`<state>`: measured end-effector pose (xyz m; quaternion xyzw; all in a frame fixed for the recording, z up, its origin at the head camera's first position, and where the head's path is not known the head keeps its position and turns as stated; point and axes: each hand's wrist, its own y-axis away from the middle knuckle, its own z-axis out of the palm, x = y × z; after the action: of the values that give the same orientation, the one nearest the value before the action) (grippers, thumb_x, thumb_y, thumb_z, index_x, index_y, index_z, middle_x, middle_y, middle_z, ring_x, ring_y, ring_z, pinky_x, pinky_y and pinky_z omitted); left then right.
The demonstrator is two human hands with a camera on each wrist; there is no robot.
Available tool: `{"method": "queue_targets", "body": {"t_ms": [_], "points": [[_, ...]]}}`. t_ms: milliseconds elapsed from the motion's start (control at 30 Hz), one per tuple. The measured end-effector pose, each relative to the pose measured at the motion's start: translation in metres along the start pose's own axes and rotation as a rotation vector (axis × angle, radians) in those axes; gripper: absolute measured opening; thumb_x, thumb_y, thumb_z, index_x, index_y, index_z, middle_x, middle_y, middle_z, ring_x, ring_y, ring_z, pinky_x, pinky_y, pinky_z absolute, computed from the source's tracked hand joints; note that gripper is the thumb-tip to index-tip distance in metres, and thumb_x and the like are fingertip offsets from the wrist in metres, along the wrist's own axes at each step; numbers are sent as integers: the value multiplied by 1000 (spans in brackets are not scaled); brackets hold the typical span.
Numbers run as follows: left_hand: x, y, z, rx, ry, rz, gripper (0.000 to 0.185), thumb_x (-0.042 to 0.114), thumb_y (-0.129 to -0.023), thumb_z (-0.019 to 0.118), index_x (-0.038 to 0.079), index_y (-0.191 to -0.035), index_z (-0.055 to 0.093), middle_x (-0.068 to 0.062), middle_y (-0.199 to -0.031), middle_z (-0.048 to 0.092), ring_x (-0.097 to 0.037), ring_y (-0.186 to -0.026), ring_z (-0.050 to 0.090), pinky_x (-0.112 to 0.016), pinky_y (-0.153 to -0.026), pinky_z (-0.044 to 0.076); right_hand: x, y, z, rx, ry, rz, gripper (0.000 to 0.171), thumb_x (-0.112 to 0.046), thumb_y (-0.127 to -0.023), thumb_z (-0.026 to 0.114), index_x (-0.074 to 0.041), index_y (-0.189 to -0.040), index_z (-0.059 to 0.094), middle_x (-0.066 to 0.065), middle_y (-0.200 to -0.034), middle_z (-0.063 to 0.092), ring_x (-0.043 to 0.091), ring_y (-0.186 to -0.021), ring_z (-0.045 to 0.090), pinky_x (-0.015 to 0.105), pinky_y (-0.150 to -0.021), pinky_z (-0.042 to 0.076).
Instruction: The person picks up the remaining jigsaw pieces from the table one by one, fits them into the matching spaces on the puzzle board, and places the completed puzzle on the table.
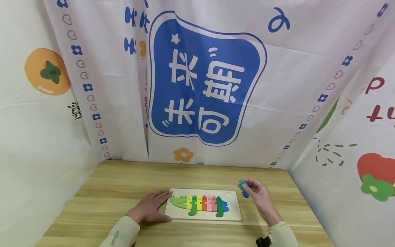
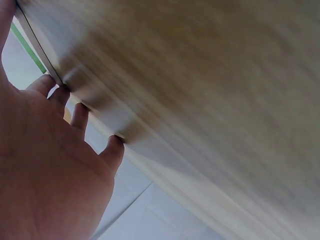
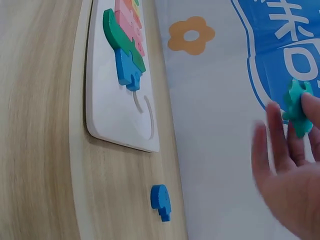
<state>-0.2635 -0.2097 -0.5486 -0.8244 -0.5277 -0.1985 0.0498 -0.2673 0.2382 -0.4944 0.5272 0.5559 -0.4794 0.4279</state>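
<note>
A crocodile puzzle board (image 1: pixel 203 215) lies flat, with a green head (image 1: pixel 179 201) at its left and coloured body pieces in a row up to a blue one (image 1: pixel 225 206). Past that, a curved tail outline (image 1: pixel 229 196) shows bare. My left hand (image 1: pixel 151 206) rests at the board's left edge, fingers stretched toward the upper corner and thumb along the lower one. Beyond the board's right end, my right hand (image 1: pixel 260 195) pinches a teal puzzle piece (image 3: pixel 297 107) between thumb and fingers, raised off the table. Below it a blue puzzle piece (image 3: pixel 160 201) lies on the wood.
The wooden table (image 1: pixel 123 178) reaches back to a hanging white cloth (image 1: pixel 277 85) with blue print. More printed cloth stands at the left (image 1: pixel 46 137) and right sides. A black band (image 1: pixel 263 241) sits at the right sleeve.
</note>
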Motion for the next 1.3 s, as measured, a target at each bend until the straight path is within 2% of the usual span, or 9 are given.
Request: {"method": "queue_targets", "body": {"t_ms": [133,300,433,633,833,1067,1300], "points": [[-2,2,2,10,-7,-3,108,80,-79,68,21,-163,35,-7,-169,34,-41,-154,31,-69,-122,24,2,-1,2,17,-2,1,28,-13,-100,70,0,-124,65,7,-109,69,15,-93,66,25,-80,58],[-3,4,3,10,-6,-15,108,81,-79,67,22,-163,35,-6,-169,33,-39,-155,30,-67,-124,23,3,-1,2,-45,-112,0,41,1,-98,67,3,-136,53,13,-112,62,19,-91,73,33,-84,64],[0,6,-1,-3,4,-27,106,77,-80,70,20,-163,36,-6,-169,33,-38,-155,30,-66,-124,23,2,-2,4,-99,-163,3,43,9,-99,60,3,-140,50,17,-116,50,27,-98,75,36,-90,63],[-1,11,-1,3,-7,-24,105,75,-81,71,19,-163,36,-7,-169,34,-38,-155,31,-66,-123,25,1,-4,11,-144,-200,-4,40,11,-101,53,3,-141,51,23,-121,46,33,-110,73,36,-97,60],[-3,14,2,2,-4,-39,105,76,-80,70,21,-162,37,-6,-169,34,-38,-155,31,-67,-123,24,3,-1,16,-176,-172,-11,41,8,-102,54,2,-143,50,23,-123,50,38,-118,70,37,-98,59],[-5,11,4,-3,-11,-31,105,77,-81,69,20,-163,35,-7,-169,33,-39,-155,30,-67,-123,24,4,1,15,-117,-29,-8,39,-1,-98,68,-2,-136,60,15,-113,63,21,-97,71,34,-86,64],[-4,2,3,5,-25,-1,104,77,-82,69,22,-163,34,-5,-170,33,-36,-155,31,-65,-124,26,8,5,12,-126,7,31,37,4,-94,71,3,-130,64,17,-109,63,21,-91,72,35,-85,65]]}}
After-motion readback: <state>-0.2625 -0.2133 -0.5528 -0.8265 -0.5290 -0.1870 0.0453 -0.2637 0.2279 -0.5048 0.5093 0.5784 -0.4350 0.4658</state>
